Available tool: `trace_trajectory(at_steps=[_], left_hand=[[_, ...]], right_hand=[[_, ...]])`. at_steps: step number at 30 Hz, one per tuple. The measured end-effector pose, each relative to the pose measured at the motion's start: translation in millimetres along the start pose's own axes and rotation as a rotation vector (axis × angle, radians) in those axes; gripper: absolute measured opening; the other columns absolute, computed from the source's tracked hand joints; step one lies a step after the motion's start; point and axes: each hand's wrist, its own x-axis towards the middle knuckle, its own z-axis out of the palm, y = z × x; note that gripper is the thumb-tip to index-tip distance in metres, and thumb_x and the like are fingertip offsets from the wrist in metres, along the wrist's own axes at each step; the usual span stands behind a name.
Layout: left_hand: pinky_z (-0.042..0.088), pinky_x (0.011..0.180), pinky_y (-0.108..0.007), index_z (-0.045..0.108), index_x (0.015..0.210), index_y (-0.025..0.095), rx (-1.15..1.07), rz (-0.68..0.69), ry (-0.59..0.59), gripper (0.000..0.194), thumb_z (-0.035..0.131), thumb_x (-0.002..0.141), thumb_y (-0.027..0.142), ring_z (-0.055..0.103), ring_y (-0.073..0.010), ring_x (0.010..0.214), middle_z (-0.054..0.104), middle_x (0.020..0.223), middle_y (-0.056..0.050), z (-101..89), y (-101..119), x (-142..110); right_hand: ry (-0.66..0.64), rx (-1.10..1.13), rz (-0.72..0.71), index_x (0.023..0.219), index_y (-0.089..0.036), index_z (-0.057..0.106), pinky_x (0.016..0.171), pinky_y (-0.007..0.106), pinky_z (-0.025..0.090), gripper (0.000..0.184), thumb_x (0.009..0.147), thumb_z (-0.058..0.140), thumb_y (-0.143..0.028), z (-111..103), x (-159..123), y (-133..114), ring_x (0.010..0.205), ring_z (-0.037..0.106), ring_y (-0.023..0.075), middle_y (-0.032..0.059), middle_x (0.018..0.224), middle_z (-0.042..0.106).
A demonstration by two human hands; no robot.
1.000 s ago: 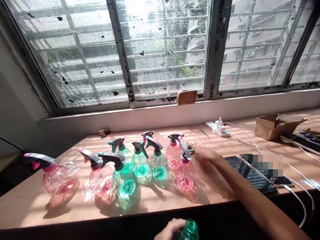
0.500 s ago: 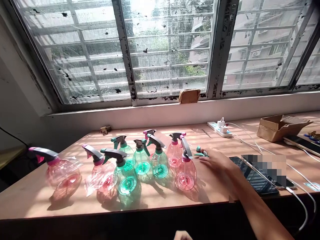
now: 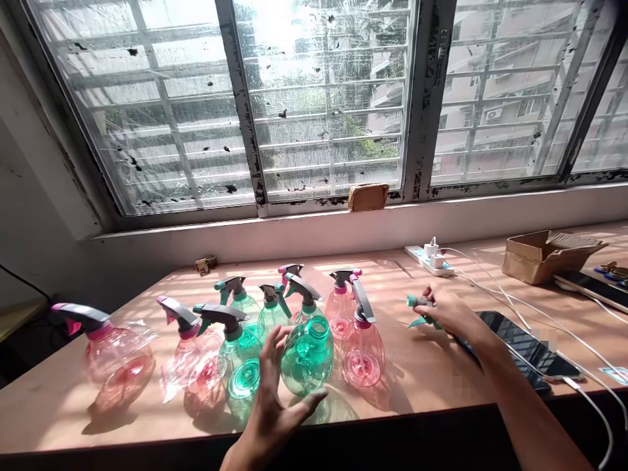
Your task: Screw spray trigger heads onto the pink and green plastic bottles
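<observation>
A green bottle body (image 3: 303, 363) with an uncapped neck tilts above the front of the table. My left hand (image 3: 275, 404) cups it from the left, with the thumb across its lower front. To the right, my right hand (image 3: 454, 318) pinches a grey-and-green trigger spray head (image 3: 422, 313) clear of any bottle. Just right of the green body stands a pink spray bottle (image 3: 363, 360) with its head on. A green spray bottle (image 3: 240, 363) is close to my left fingers. Several more pink and green spray bottles stand behind and to the left.
Beside my right forearm lie phones (image 3: 530, 343) with a white cable (image 3: 596, 399). A power strip (image 3: 429, 260) and an open cardboard box (image 3: 530, 260) sit farther back. The window sill (image 3: 304, 229) bounds the table (image 3: 161, 422) behind; its front edge runs below my hands.
My left hand has come up from the bottom edge with the green bottle body. My right hand has shifted right with the spray head, which has left its spot beside the pink bottle.
</observation>
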Motion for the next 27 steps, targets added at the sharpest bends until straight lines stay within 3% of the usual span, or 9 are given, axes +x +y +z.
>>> trace_trajectory(at_steps=[4, 8, 11, 15, 23, 27], left_hand=[[0.027, 0.129, -0.068, 0.029, 0.157, 0.034, -0.003, -0.009, -0.045, 0.083, 0.079, 0.092, 0.041, 0.037, -0.0403, 0.156, 0.037, 0.164, -0.016, 7.6, -13.5, -8.8], [0.030, 0.128, -0.065, 0.032, 0.158, 0.037, 0.014, 0.024, -0.180, 0.079, 0.078, 0.093, 0.040, 0.037, -0.0394, 0.155, 0.041, 0.163, -0.014, 0.8, -2.1, -5.9], [0.031, 0.129, -0.062, 0.035, 0.158, 0.039, 0.009, 0.070, -0.237, 0.076, 0.077, 0.094, 0.041, 0.035, -0.0380, 0.157, 0.040, 0.164, -0.012, -2.2, 5.9, -0.9], [0.032, 0.128, -0.061, 0.035, 0.159, 0.040, 0.024, 0.063, -0.257, 0.076, 0.075, 0.095, 0.044, 0.037, -0.0373, 0.156, 0.044, 0.162, -0.012, -3.7, 6.9, -1.4], [0.035, 0.127, -0.062, 0.036, 0.160, 0.034, 0.036, 0.060, -0.315, 0.080, 0.079, 0.093, 0.041, 0.040, -0.0408, 0.155, 0.047, 0.162, -0.015, -5.4, 9.4, -2.5], [0.033, 0.129, -0.062, 0.038, 0.160, 0.036, 0.024, 0.021, -0.347, 0.084, 0.082, 0.090, 0.040, 0.038, -0.0409, 0.156, 0.046, 0.163, -0.014, -5.5, 12.7, -2.6]], right_hand=[[0.167, 0.265, -0.111, 0.119, -0.023, 0.057, 0.077, 0.045, 0.062, 0.045, 0.088, 0.066, -0.056, -71.7, -35.4, 2.4, 0.098, 0.075, 0.0351, 0.0160, 0.116, 0.073], [0.186, 0.409, -0.337, 0.123, -0.039, 0.066, 0.091, 0.057, 0.062, 0.048, 0.084, 0.076, -0.064, -116.1, -94.2, -17.9, 0.110, 0.073, 0.0401, 0.0069, 0.124, 0.074], [0.286, 0.460, -0.449, 0.124, -0.045, 0.066, 0.098, 0.065, 0.057, 0.045, 0.085, 0.078, -0.064, -119.9, -124.3, -31.1, 0.108, 0.071, 0.0426, 0.0055, 0.119, 0.074], [0.327, 0.453, -0.500, 0.126, -0.048, 0.067, 0.099, 0.070, 0.053, 0.043, 0.087, 0.076, -0.065, -114.0, -133.3, -37.0, 0.108, 0.068, 0.0452, 0.0051, 0.121, 0.073], [0.281, 0.457, -0.461, 0.123, -0.045, 0.069, 0.094, 0.065, 0.060, 0.041, 0.087, 0.077, -0.064, -111.2, -118.8, -38.9, 0.109, 0.070, 0.0418, 0.0055, 0.124, 0.075], [0.204, 0.386, -0.577, 0.121, -0.041, 0.073, 0.082, 0.052, 0.067, 0.035, 0.090, 0.077, -0.060, -109.7, -113.7, -49.7, 0.099, 0.077, 0.0354, 0.0042, 0.113, 0.080]])
